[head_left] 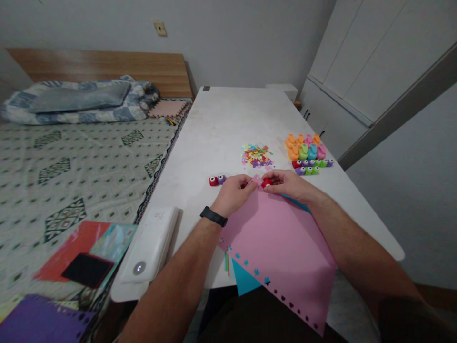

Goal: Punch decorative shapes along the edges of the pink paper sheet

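A pink sheet of paper (pixel 282 238) slants from the table toward my lap, with small shaped holes punched along its near edge. My left hand (pixel 237 188) pinches the sheet near its far corner. Between the fingers of my right hand (pixel 287 183) is a red craft punch (pixel 266 183), set against that same corner. Blue paper (pixel 246 278) shows beneath the pink sheet. Just left of my left hand, a red punch (pixel 213 181) and a purple punch (pixel 221 179) stand side by side. Beyond my hands lies a pile of colourful paper cutouts (pixel 257 156).
Several larger punches (pixel 303 151) and rows of small punches (pixel 310 166) stand at the table's right edge. A white device (pixel 150 245) lies at the left edge. On the bed are a dark phone (pixel 87 270), a red sheet (pixel 71 247) and a punched purple sheet (pixel 43 321).
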`<state>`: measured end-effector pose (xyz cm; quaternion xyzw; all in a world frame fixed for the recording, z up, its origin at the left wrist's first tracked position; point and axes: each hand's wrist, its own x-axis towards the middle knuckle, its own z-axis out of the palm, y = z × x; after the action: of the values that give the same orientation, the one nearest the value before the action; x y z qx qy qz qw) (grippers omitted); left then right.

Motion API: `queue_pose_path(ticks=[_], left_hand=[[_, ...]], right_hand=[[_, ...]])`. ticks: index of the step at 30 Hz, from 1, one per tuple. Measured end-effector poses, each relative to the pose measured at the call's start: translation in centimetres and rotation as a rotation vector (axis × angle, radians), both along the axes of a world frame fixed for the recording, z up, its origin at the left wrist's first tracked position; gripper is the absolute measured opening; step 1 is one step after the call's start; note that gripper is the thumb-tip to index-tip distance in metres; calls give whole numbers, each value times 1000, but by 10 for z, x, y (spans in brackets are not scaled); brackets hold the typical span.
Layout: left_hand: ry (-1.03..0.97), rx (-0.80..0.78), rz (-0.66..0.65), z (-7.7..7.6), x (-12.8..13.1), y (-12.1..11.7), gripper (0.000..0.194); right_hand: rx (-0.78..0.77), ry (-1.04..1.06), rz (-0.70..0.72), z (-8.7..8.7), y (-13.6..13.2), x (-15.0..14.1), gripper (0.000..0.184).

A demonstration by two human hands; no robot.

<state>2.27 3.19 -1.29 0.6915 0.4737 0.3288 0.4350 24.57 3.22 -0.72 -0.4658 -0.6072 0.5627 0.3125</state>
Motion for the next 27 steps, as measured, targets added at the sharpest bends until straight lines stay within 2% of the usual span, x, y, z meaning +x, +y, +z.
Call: queue_pose_path(ticks=[27], left_hand=[[9, 18, 6, 3, 0, -2, 37]], right_hand=[[-21, 46, -20, 6, -3, -4, 44]])
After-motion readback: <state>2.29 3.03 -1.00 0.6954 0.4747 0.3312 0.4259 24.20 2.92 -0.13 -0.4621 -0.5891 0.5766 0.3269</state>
